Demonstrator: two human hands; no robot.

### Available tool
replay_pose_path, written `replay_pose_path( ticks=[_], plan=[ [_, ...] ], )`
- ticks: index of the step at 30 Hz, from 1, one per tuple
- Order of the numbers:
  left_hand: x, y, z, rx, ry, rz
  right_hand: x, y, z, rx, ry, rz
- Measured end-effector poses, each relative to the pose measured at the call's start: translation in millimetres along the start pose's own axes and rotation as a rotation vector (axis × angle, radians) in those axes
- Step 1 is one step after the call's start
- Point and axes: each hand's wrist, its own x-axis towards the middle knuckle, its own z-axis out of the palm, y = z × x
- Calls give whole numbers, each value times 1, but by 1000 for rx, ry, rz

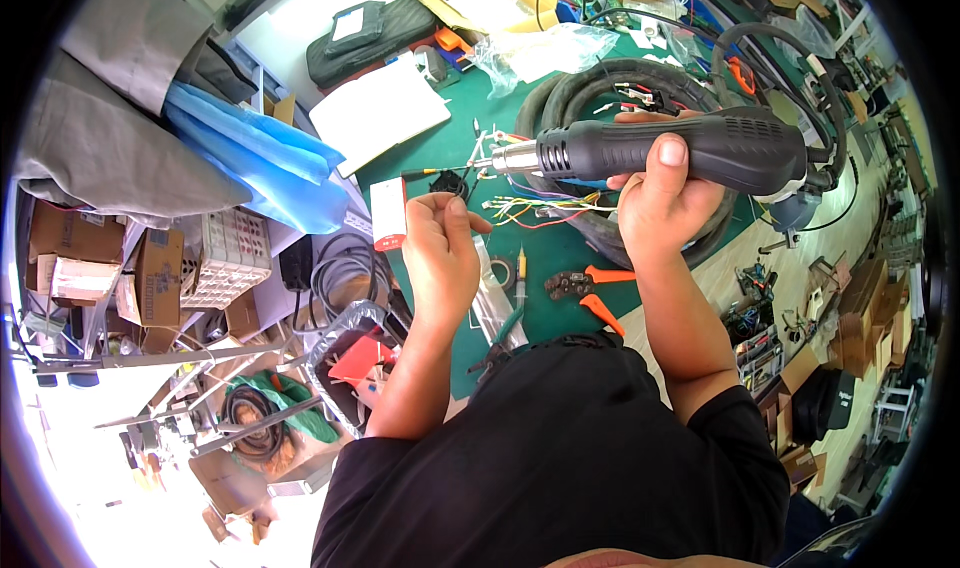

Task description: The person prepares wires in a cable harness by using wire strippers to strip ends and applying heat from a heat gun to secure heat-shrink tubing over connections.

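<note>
My right hand (668, 203) is wrapped round a black hot air gun (690, 148), thumb on top. Its metal nozzle (515, 159) points left, over the bench. Just below and left of the nozzle, my left hand (440, 258) has its fingers curled and pinched on a thin dark wire (460, 183), mostly hidden by the fingers. Thin coloured wires (545, 206) fan out between the two hands, below the gun. Behind the gun and my right hand lies a thick black coiled cable (540, 113), partly covered by them.
On the green bench mat (555, 333) lie orange-handled crimping pliers (590, 290), a syringe (521, 273), a roll of tape (502, 271) and green-handled pliers (505, 333). A white box (388, 213) stands left of my left hand. White paper (380, 113) and clear plastic bags (540, 58) lie farther back.
</note>
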Motion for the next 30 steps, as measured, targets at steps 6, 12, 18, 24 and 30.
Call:
replay_pose_path(
  ticks=[6, 12, 18, 24, 30],
  plan=[
    [0, 4, -1, -32, 18, -14, -2, 2, 2, 6, -32, -4],
    [1, 3, -1, -46, 36, 1, -2, 3, 1, 24, -46, 1],
    [1, 5, 0, -61, 46, -20, -3, 5, 1, 32, -52, -5],
    [2, 5, 0, -81, 51, -53, -3, 4, 3, 28, -62, 0],
    [3, 2, 1, -116, 49, -61, -2, 3, 3, 33, -83, 2]
  ],
)
